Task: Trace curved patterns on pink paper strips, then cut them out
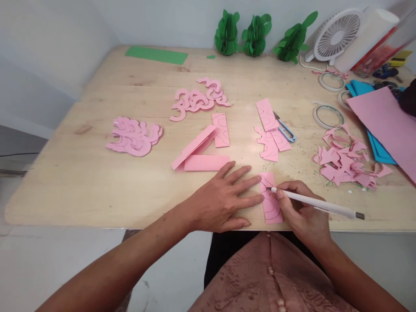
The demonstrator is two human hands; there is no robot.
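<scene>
Fingers [282,200] of the right hand [305,219] are clamped on the white pen [315,201]; those of the left hand [219,201], spread apart, touch the pink strip's [273,212] nine-o'clock edge. Firm hold-down and light pressure should keep lines clean. The strip, at four o'clock from mid-tabletop [104,186], runs lengthwise nearly twelve to six; the pen points between nine and ten.

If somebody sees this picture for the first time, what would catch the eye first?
Probably the three green paper figures at the back of the table, left of the white fan. Next, at the near edge, the right hand holds a white pen at a pink strip, which the left hand touches. Farther right lies a heap of pink scraps.
</scene>
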